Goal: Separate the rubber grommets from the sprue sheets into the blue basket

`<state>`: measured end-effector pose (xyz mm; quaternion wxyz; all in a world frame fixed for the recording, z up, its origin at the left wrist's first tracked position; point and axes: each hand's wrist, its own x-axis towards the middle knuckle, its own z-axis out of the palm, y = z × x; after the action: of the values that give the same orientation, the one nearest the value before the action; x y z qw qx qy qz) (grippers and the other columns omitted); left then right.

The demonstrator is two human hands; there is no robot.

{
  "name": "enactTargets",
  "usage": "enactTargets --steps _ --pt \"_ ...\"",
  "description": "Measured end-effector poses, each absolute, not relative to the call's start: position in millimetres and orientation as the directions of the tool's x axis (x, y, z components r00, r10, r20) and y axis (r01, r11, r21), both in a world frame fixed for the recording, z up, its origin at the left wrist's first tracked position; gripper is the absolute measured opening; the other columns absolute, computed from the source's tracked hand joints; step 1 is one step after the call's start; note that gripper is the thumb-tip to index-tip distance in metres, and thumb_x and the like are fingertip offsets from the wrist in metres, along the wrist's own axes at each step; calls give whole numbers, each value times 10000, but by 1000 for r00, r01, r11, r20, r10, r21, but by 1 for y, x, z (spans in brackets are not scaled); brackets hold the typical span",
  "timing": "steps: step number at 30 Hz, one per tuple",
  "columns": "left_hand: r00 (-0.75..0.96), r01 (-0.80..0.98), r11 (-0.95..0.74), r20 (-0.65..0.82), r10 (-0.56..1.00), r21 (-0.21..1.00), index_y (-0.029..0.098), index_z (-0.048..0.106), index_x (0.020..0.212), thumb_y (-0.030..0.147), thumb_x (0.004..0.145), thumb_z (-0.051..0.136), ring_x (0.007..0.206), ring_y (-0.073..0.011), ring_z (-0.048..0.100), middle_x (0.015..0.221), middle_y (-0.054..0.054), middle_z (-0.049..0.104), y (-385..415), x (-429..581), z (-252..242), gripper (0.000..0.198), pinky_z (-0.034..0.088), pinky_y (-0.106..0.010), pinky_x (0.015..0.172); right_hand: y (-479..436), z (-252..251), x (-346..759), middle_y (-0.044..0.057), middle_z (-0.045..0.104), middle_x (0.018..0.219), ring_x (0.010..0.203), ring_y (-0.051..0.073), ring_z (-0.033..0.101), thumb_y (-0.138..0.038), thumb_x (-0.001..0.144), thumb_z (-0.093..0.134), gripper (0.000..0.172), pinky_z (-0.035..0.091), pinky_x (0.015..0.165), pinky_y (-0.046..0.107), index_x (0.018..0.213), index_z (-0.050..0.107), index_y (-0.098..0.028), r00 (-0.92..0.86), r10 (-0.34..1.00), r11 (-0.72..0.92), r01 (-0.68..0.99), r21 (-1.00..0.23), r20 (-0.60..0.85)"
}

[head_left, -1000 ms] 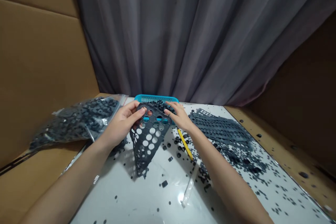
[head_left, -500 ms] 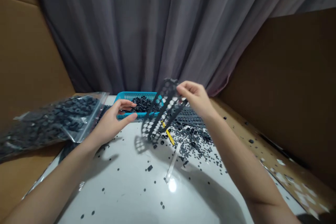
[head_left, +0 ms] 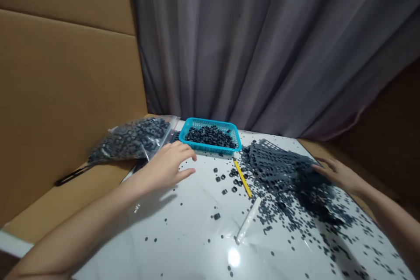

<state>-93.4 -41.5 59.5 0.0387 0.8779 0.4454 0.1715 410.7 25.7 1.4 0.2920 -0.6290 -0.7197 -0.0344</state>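
The person's two arms are bare as far up as they show. The left arm (head_left: 98,223) is long and smooth and can be seen from near the elbow down to the wrist, while the right arm (head_left: 390,221) shows only its lower part. The left hand (head_left: 169,165) is bare too, with a rounded back, a thumb and slim fingers (head_left: 188,154) that show clearly. The right hand (head_left: 339,176) is bare as well but a bit blurry, so its fingers (head_left: 320,167) are hard to tell apart.

White table (head_left: 183,245) bears blue basket (head_left: 210,148), perforated sheets (head_left: 275,164), yellow stick (head_left: 242,178), scattered black bits (head_left: 223,178)
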Motion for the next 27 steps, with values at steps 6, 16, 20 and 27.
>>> enactTargets --steps 6,16,20,27 --pt "321 947 -306 352 879 -100 203 592 915 395 767 560 922 -276 492 992 -83 591 -41 -147 39 245 376 -393 746 8 -6 276 134 577 1187 1099 278 542 -456 847 445 400 421 942 422 1121 579 -198 -371 908 418 804 -423 193" --pt "113 965 -210 471 875 157 219 592 837 360 825 460 913 -239 523 927 -51 631 -29 -198 20 193 378 -355 819 -2 -47 10 166 438 1366 1248 330 380 -386 734 647 639 296 996 495 1286 463 -124 -733 613 783 513 -351 296" --pt "41 938 -214 525 850 274 216 591 808 370 820 465 900 -235 543 875 -52 637 -26 -207 17 199 393 -344 829 14 -48 -4 92 617 1186 1065 214 564 -212 860 466 288 375 931 358 1107 608 -167 -694 638 744 445 -498 334" --pt "170 710 -561 669 723 426 215 376 1282 509 642 636 1280 -320 328 1396 -124 371 -47 -172 29 751 224 -467 1056 -12 40 62 12 564 645 626 142 514 -320 868 456 275 384 616 255 702 600 -154 -397 719 684 257 -683 571"
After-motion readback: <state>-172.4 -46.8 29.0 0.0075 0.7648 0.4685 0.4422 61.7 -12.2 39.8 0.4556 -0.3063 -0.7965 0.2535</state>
